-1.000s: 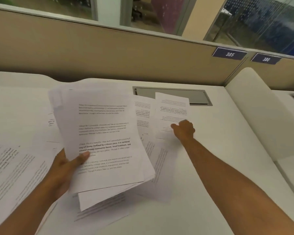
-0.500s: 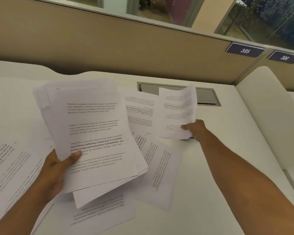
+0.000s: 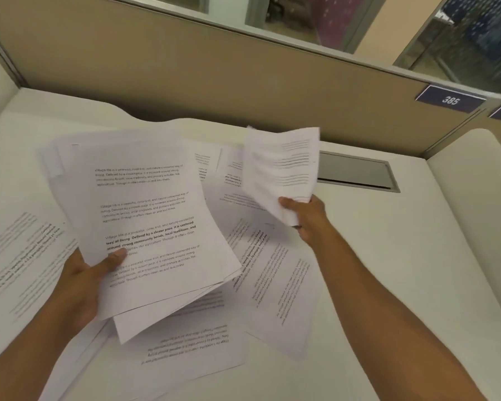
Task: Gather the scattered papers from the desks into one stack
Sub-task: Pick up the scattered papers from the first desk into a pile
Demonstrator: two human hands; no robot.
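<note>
My left hand (image 3: 84,285) grips a fanned stack of printed papers (image 3: 145,215) by its lower left corner, thumb on top, held above the white desk (image 3: 402,256). My right hand (image 3: 307,215) pinches a single printed sheet (image 3: 281,169) by its lower edge; the sheet is lifted off the desk, curled and blurred. Several loose sheets still lie flat on the desk: one under my right forearm (image 3: 275,285), one in front of the stack (image 3: 191,345), one at the far left (image 3: 21,261), and one behind the lifted sheet (image 3: 232,175).
A tan partition wall (image 3: 243,82) stands along the desk's back edge, with a blue number plate reading 385 (image 3: 450,99). A grey cable hatch (image 3: 356,172) is set into the desk at the back right. A white side divider (image 3: 475,180) rises on the right.
My right hand has taken a sheet off the desk near the cable hatch, lifted it and drawn it left toward the stack. My left hand holds the stack as before.
</note>
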